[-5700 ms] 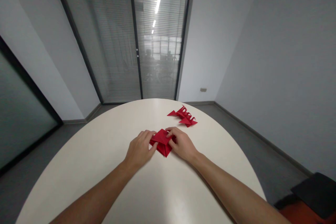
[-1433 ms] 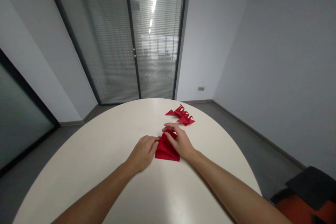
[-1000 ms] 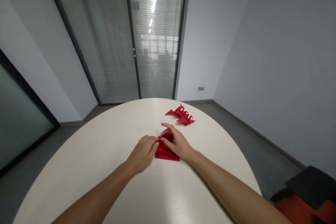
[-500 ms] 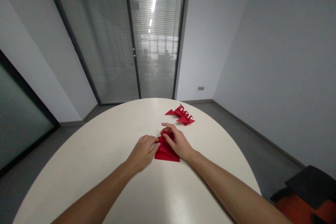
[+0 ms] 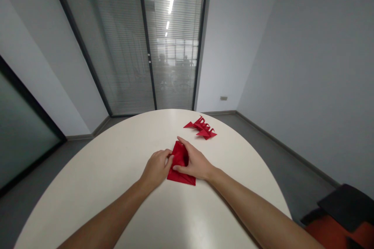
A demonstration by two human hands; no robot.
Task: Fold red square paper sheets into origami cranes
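A folded piece of red paper point(image 5: 179, 165) lies on the white oval table point(image 5: 122, 171) in front of me. My left hand point(image 5: 155, 169) rests at its left edge with fingers curled and fingertips pinching the paper. My right hand point(image 5: 194, 161) lies over its right side, fingers stretched along the fold and thumb pressing the sheet down. Part of the paper is hidden under both hands.
Several finished red folded paper figures point(image 5: 201, 127) lie farther back on the table, to the right. Glass doors with blinds point(image 5: 152, 46) stand beyond the table. A dark and orange seat point(image 5: 344, 214) is at the lower right on the grey floor.
The paper has swung slightly left and toward me. My right hand flattened from a pinch at the top corner to lying along the fold; my left hand moved in to its left edge.
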